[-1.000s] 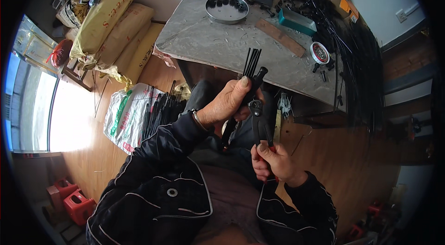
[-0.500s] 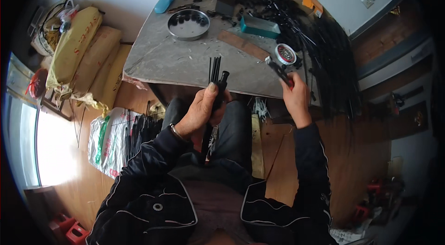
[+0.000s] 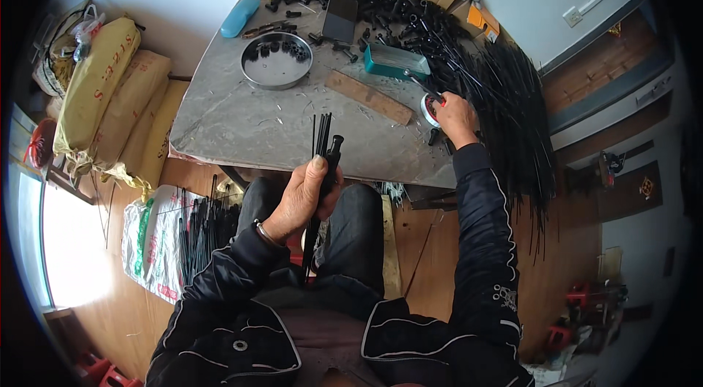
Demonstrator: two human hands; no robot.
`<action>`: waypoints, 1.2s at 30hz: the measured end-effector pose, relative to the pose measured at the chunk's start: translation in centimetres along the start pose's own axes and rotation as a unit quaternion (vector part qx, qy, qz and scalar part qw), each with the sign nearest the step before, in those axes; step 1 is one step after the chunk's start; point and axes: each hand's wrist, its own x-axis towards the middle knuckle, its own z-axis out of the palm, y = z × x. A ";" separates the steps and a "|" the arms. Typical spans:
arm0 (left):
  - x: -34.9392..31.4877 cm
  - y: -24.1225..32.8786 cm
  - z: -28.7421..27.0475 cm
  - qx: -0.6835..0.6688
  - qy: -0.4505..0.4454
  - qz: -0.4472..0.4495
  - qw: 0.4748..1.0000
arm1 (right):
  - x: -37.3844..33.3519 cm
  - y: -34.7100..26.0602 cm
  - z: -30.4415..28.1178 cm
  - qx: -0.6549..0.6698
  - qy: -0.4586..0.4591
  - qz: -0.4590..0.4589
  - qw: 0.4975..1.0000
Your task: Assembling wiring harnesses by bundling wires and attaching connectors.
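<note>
Tub (image 3: 425,111) partly hidden, pan (image 3: 269,79), dark shapes (image 3: 284,43) inside

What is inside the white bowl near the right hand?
The white bowl shows its left rim; the right hand covers most of the inside, so its contents cannot be identified.

Dark, white-piped, long-sleeved jacket (image 3: 404,332)

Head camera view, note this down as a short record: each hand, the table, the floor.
Left hand: closed round thin black rods and a thicker black piece
Right hand: holding red-handled pliers, fingers at the round white tub
Grey table: metal pan, flat brown bar, teal tray, heaped black parts
Floor: white bag at left, rod bundle at its right edge
</note>
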 end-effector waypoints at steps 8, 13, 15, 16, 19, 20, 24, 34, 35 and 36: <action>0.3 -0.2 -0.2 0.006 -0.002 0.009 1.000 | 1.8 2.7 0.3 0.094 0.010 0.056 0.994; -0.6 0.0 -0.3 0.008 -0.007 0.026 1.000 | 0.7 2.7 -1.1 0.333 -0.019 0.071 0.940; -1.0 0.2 -0.1 0.011 -0.005 0.039 0.999 | -1.3 1.5 -2.2 0.403 -0.047 0.107 0.908; -1.3 0.2 -0.1 0.014 0.003 0.051 0.999 | -2.4 0.8 -2.1 0.563 -0.101 0.129 0.810; -2.3 0.1 -0.4 0.023 0.052 0.070 0.996 | -7.4 -3.9 -2.2 0.803 -0.210 0.160 0.535; -2.9 0.2 -0.4 0.027 0.067 0.068 0.995 | -9.4 -6.2 -2.0 0.815 -0.238 0.144 0.508; -4.6 1.4 0.0 0.048 0.160 0.129 0.978 | -16.7 -14.5 -0.3 0.862 -0.249 0.105 0.429; -7.5 1.7 -0.4 0.018 0.203 0.185 0.962 | -22.0 -22.9 -0.7 0.761 -0.146 0.061 0.630; -7.6 1.5 -0.3 0.031 0.199 0.191 0.961 | -21.8 -23.4 -0.5 0.760 -0.102 0.045 0.641; -7.9 1.4 -0.2 0.044 0.194 0.193 0.961 | -21.8 -23.5 -0.7 0.758 -0.099 0.043 0.643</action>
